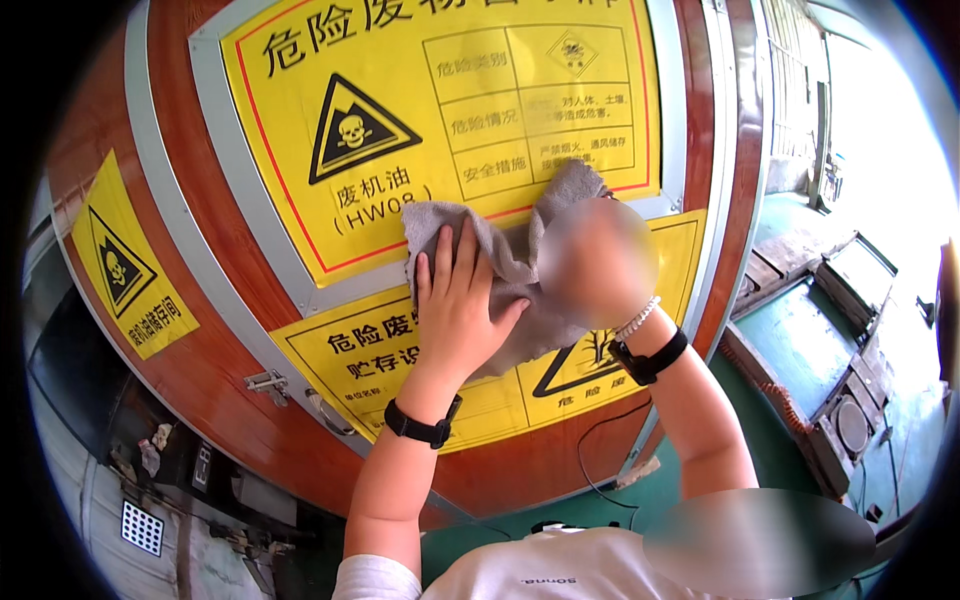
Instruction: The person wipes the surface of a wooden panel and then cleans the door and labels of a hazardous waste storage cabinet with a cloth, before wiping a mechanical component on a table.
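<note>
A grey cloth point(517, 330) lies bunched against the front of a red-brown wood-panelled cabinet point(232, 255). My left hand point(461, 300) rests flat on the cloth's left side, fingers apart. At its right side, my right hand point(596, 262) is blurred, with folds of cloth gathered up against it; its fingers cannot be made out. Behind the cloth's upper part is a large yellow warning sign point(382, 202) with a skull triangle and writing. The cloth also covers part of a lower yellow sign point(487, 420).
A metal latch point(268, 385) and a handle point(330, 412) project from the cabinet at lower left. A smaller yellow sign point(135, 255) is farther left. A black cable point(592, 457) hangs to the green floor point(480, 544). Framed floor equipment point(799, 345) stands at right.
</note>
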A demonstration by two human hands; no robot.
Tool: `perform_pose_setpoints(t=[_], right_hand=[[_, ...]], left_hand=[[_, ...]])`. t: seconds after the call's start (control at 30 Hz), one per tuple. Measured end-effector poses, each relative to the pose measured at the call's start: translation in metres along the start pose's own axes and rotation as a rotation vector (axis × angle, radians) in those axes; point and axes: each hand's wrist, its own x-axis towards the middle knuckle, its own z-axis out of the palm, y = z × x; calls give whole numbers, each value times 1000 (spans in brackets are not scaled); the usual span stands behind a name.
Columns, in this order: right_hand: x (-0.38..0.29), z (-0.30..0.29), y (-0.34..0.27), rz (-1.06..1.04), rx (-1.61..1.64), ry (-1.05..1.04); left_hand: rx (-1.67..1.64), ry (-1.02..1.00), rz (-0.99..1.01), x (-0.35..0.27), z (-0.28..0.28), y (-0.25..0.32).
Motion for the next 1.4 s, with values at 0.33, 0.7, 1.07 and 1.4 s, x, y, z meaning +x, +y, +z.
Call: perform_pose_setpoints(t=[0.33, 0.7, 1.07, 1.4], right_hand=[[72, -50, 65, 32, -59, 200], [106, -65, 92, -101, -59, 248], [151, -75, 103, 25, -88, 440], [206, -91, 128, 15, -238, 521]], left_hand=[[193, 183, 78, 100, -20, 2], [314, 374, 237, 210, -33, -4], [491, 373, 336, 275, -78, -25], [599, 488, 408, 331, -100, -47]])
